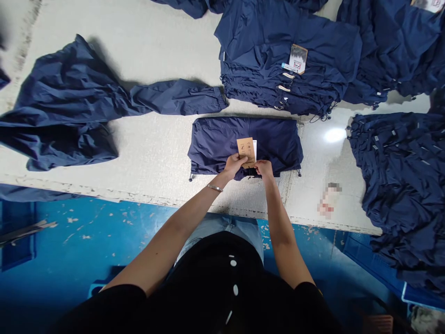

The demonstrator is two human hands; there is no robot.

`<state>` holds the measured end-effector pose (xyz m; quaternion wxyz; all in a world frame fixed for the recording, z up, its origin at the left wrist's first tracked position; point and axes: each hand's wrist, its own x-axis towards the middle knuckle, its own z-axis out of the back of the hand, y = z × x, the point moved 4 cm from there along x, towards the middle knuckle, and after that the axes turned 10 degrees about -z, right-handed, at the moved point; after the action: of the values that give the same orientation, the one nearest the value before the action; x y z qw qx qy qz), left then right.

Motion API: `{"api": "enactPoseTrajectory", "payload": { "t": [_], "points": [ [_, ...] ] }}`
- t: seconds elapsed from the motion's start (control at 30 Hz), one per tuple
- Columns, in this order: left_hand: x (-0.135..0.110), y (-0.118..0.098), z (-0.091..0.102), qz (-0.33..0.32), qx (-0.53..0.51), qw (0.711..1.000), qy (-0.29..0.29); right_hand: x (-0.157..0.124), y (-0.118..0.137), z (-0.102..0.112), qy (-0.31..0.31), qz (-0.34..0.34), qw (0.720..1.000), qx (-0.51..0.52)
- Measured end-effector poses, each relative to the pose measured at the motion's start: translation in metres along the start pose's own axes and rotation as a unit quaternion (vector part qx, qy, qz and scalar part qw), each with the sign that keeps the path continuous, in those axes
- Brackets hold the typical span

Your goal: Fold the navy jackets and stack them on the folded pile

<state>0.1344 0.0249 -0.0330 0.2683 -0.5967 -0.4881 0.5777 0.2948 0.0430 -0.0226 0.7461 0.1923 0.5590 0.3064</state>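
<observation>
A folded navy garment (215, 141) lies flat on the white table (153, 153) in front of me. On its near edge stands a brown paper hang tag (245, 149) with a white tag behind it. My left hand (234, 164) pinches the tag's lower left side, a thin bracelet on the wrist. My right hand (264, 168) is closed at the tag's lower right corner, fingers pressed together on the tag or its string; which one I cannot make out.
A stack of folded navy garments (288, 69) with tags sits behind. An unfolded navy jacket (69, 106) sprawls at left. A heap of navy garments (399, 157) lies at right. Blue floor and blue crates lie below the table edge.
</observation>
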Motion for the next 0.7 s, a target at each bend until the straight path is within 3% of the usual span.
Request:
{"api": "enactPoseTrajectory", "payload": {
  "t": [0.1, 0.17, 0.3, 0.37, 0.43, 0.57, 0.7],
  "points": [
    [0.007, -0.006, -0.005, -0.036, 0.086, 0.995, 0.023, 0.006, 0.013, 0.003, 0.044, -0.019, 0.999, 0.022],
    [0.009, -0.011, -0.006, -0.069, 0.196, 0.978, 0.027, 0.008, 0.021, 0.021, 0.038, 0.0, 0.998, 0.051],
    [-0.001, -0.029, -0.001, -0.148, 0.419, 0.896, -0.008, 0.001, 0.015, 0.093, -0.094, 0.054, 0.993, 0.044],
    [-0.015, -0.035, 0.005, -0.189, 0.47, 0.862, 0.0, -0.007, -0.002, 0.126, -0.167, 0.036, 0.985, 0.029],
    [-0.032, -0.037, 0.014, -0.216, 0.502, 0.837, 0.023, -0.013, -0.024, 0.142, -0.196, -0.011, 0.98, 0.025],
    [-0.064, -0.022, 0.034, -0.199, 0.556, 0.804, 0.063, -0.012, -0.052, 0.124, -0.148, -0.096, 0.983, 0.05],
    [-0.083, -0.006, 0.045, -0.186, 0.58, 0.786, 0.108, -0.001, -0.054, 0.104, -0.142, -0.108, 0.98, 0.091]
  ]
}}
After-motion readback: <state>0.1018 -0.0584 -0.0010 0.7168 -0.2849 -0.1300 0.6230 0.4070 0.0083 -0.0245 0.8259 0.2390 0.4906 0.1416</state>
